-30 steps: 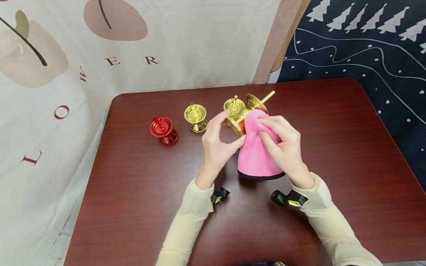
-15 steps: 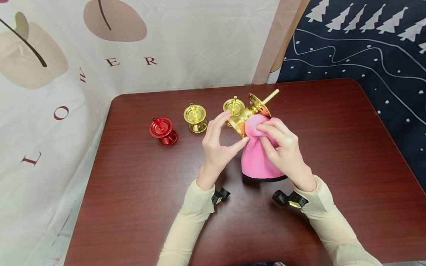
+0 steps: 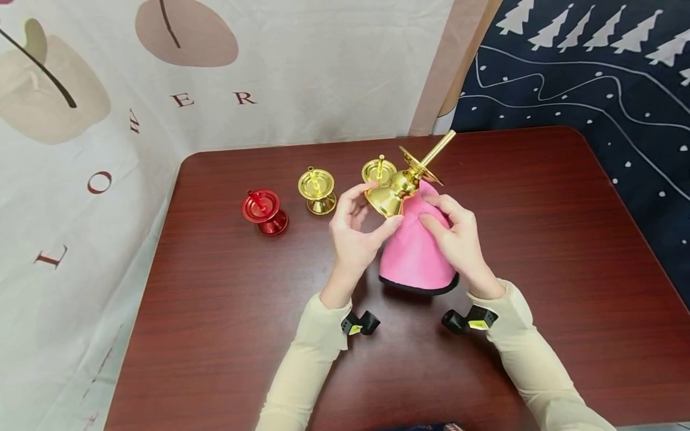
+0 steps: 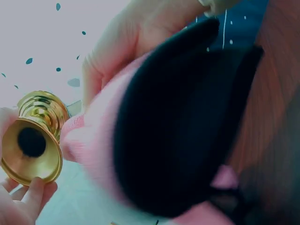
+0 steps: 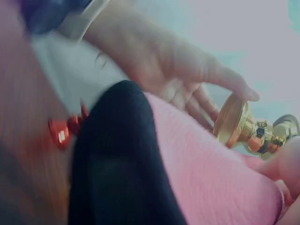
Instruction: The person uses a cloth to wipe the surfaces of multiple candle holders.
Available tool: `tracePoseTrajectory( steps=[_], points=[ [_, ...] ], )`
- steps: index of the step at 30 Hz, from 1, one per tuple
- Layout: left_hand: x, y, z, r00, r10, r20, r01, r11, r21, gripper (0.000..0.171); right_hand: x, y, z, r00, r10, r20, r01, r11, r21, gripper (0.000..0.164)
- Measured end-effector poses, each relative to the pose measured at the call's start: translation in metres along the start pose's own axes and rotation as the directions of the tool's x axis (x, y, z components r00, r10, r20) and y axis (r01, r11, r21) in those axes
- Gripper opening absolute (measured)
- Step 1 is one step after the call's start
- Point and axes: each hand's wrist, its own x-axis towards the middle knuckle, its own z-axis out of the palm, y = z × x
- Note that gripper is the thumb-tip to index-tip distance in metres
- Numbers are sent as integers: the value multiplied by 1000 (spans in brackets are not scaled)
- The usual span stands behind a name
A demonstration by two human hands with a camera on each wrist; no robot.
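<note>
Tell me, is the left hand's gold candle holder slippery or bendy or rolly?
The gold candle holder may be slippery: it looks smooth and shiny. It's probably stiff: the left hand holds its base, yet its stick juts straight out. Laid sideways, it could roll: its base and dish look round.

Glossy metallic candlestick [image 3: 395, 191], matt fuzzy cloth [image 3: 414, 257], smooth wood-grain tabletop [image 3: 215, 335]

a shiny gold candlestick [image 3: 400, 187], with a flared hollow base, round dish and thin rod, is held tilted, rod pointing up to the right, base rim in the left hand [image 3: 357, 234]. a pink cloth [image 3: 415, 257] with black edging hangs from the right hand [image 3: 458, 234], bunched against the candlestick.
</note>
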Motion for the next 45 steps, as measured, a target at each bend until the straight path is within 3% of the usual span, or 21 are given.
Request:
tracePoseTrajectory(
  steps=[2, 4, 6, 8, 14, 18, 26, 30, 34, 37, 45],
  points=[
    [-1, -1, 2, 998, -63, 7, 63, 996, -57, 58, -1, 0, 1, 986, 164, -10, -159, 966, 205, 18],
    [-2, -1, 4, 992, -124, 8, 124, 988, -94, 56, -1, 0, 1, 964, 267, 2, -248, 889, 385, 22],
    [-2, -2, 6, 985, -170, 8, 169, 978, -122, 53, -2, 0, 1, 956, 293, 24, -267, 831, 487, 29],
    [-1, -3, 7, 979, -205, 16, 205, 969, -137, 51, -2, 0, 1, 960, 276, 33, -252, 814, 523, 33],
    [1, -4, 6, 950, -308, 47, 311, 931, -190, 48, -2, 1, 2, 978, 208, -12, -180, 870, 460, 35],
    [4, -5, 2, 920, -387, 60, 391, 908, -151, 43, -3, 1, 3, 978, 208, -36, -177, 902, 395, 33],
    [8, -8, -7, 841, -534, 91, 540, 840, -63, 34, -4, -1, 7, 975, 216, -46, -198, 949, 243, 18],
    [8, -9, -9, 814, -576, 74, 580, 813, -52, 30, -6, -1, 7, 983, 183, -10, -179, 971, 157, 21],
    [9, -11, -11, 810, -581, 81, 584, 811, -34, 31, -7, -2, 8, 985, 173, 12, -173, 978, 116, 20],
    [9, -12, -14, 817, -569, 98, 572, 820, -14, 29, -8, -3, 7, 986, 163, 19, -164, 982, 90, 20],
    [10, -13, -21, 828, -517, 217, 520, 853, 49, 31, -11, -5, 5, 990, 130, 58, -131, 991, 21, 20]
  ],
)
